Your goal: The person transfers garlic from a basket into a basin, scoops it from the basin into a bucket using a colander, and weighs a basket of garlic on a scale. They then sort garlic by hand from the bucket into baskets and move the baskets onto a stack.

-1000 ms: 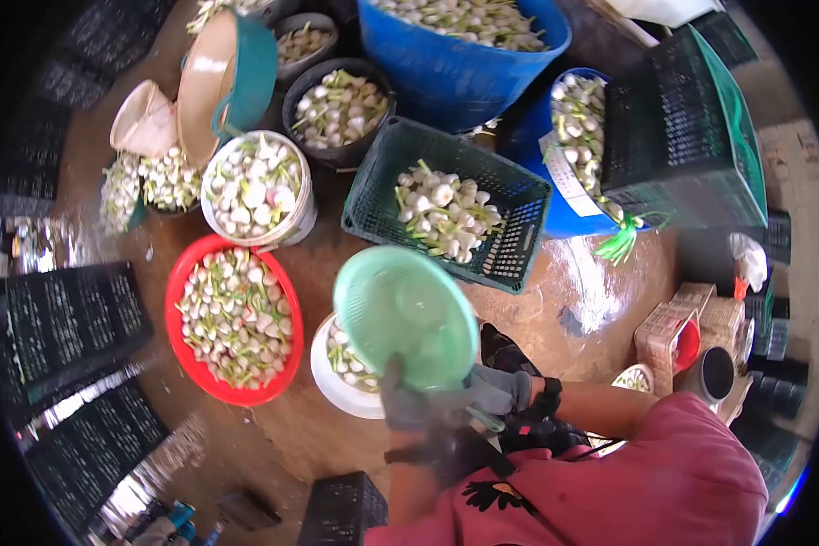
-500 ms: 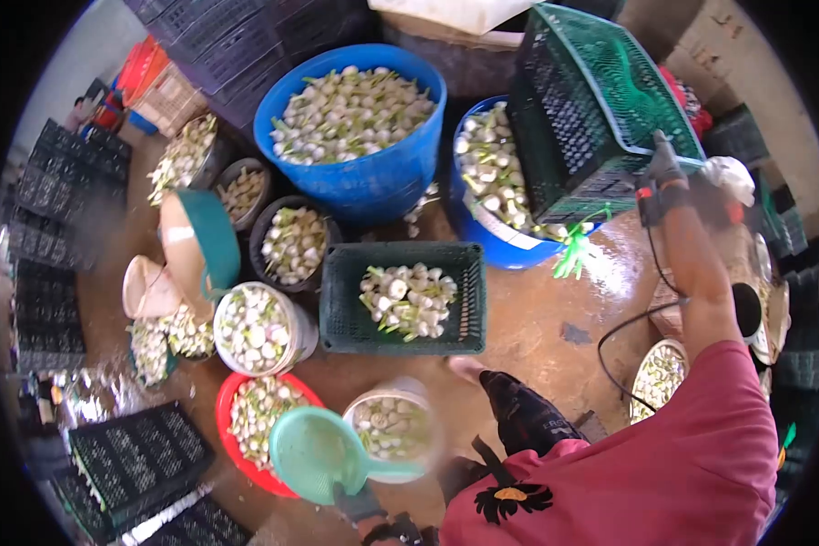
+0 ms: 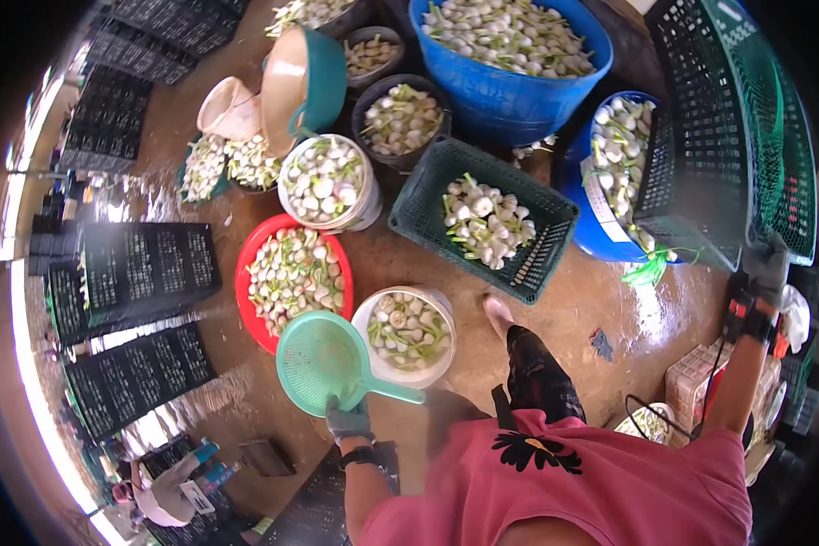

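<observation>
My left hand (image 3: pixel 348 419), in a grey glove, is closed on the rim of a pale green long-handled colander (image 3: pixel 317 359). The colander looks empty, and its handle points right. It hangs near a red basin (image 3: pixel 246 282) of white bulbs with green stalks and a white bucket (image 3: pixel 446 314) of similar bulbs in liquid. On the far right my gloved right hand (image 3: pixel 767 273) is closed on the lower edge of a tilted dark green crate (image 3: pixel 701 136). That crate leans over a blue tub (image 3: pixel 578 191) of bulbs. Its far part is cut off by the view.
Ahead of me on the wet floor stands a green crate (image 3: pixel 419 205) with a bulb heap. Around it are a large blue tub (image 3: pixel 510 105), a white pail (image 3: pixel 369 196) and a black bucket (image 3: pixel 441 118). Stacked crates (image 3: pixel 146 264) and another person (image 3: pixel 168 491) are at left.
The view has turned, so the tubs and crates appear farther right. My left hand and the colander have come slightly nearer my body. The right hand stays on the tilted crate. A person now shows lower left.
</observation>
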Demonstrator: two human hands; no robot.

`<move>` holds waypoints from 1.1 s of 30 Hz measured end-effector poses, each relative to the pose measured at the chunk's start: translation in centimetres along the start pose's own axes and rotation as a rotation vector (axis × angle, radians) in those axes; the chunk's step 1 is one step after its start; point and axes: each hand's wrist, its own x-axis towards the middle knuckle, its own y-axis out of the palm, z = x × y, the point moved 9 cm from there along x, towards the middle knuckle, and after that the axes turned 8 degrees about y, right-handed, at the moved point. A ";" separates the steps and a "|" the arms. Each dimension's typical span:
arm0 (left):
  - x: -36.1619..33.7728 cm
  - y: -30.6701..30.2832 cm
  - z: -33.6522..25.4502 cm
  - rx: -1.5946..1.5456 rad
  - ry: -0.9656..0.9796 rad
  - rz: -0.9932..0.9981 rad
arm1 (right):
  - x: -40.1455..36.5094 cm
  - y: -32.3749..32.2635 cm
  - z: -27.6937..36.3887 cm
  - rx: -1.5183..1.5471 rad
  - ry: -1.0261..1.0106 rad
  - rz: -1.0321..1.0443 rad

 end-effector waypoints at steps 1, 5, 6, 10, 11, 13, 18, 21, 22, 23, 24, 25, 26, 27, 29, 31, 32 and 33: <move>0.5 -1.1 0.0 -0.022 -0.005 -0.017 | -0.2 0.8 -0.6 0.218 0.073 0.027; 1.6 -5.3 0.3 -0.124 -0.030 -0.060 | -7.2 13.1 9.4 0.775 0.241 0.192; 1.9 -6.1 0.2 -0.145 -0.036 -0.056 | -8.0 15.9 11.5 0.578 0.103 0.260; 1.8 -9.8 -0.6 -0.229 0.001 -0.039 | -16.4 27.1 21.6 -0.130 -0.594 0.326; 1.7 -11.0 -0.8 -0.252 0.003 -0.040 | -18.9 30.1 23.9 -0.112 -0.714 0.339; 1.7 -13.5 -1.7 -0.306 0.021 -0.050 | -22.3 36.5 25.6 0.035 -0.745 0.452; 2.1 -22.9 -2.6 -0.406 0.079 -0.164 | -28.4 49.7 24.0 -0.011 -0.618 0.768; 1.5 -25.4 -3.6 -0.393 0.121 -0.184 | -36.9 53.9 23.9 0.188 -0.108 1.108; 1.9 -25.9 -4.0 -0.429 0.143 -0.163 | -39.3 54.8 22.9 0.295 0.081 1.173; 2.3 -26.0 -4.5 -0.464 0.167 -0.136 | -41.2 55.2 21.5 0.406 0.273 1.221; 1.9 -25.5 -5.5 -0.462 0.161 -0.138 | -42.0 55.8 17.3 0.324 0.319 1.191; 2.2 -25.3 -6.4 -0.432 0.191 -0.104 | -43.4 55.7 14.8 0.266 0.355 1.180; 2.5 -25.3 -7.4 -0.399 0.222 -0.069 | -44.8 55.6 12.3 0.210 0.391 1.170; 2.1 -23.6 -9.3 -0.386 0.278 -0.064 | -46.9 54.9 11.3 0.179 0.422 1.178; 1.6 -20.1 -12.4 -0.362 0.304 -0.028 | -48.5 54.8 5.9 0.002 0.192 1.183; 1.9 -17.8 -13.6 -0.340 0.245 0.034 | -50.0 55.0 -0.8 -0.022 0.148 1.152; 2.6 -16.2 -13.7 -0.345 0.214 0.172 | -51.0 54.3 1.0 -0.200 -0.113 1.144; 2.0 -13.3 -14.2 -0.264 0.209 0.194 | -51.2 54.1 -0.1 -0.184 -0.032 1.142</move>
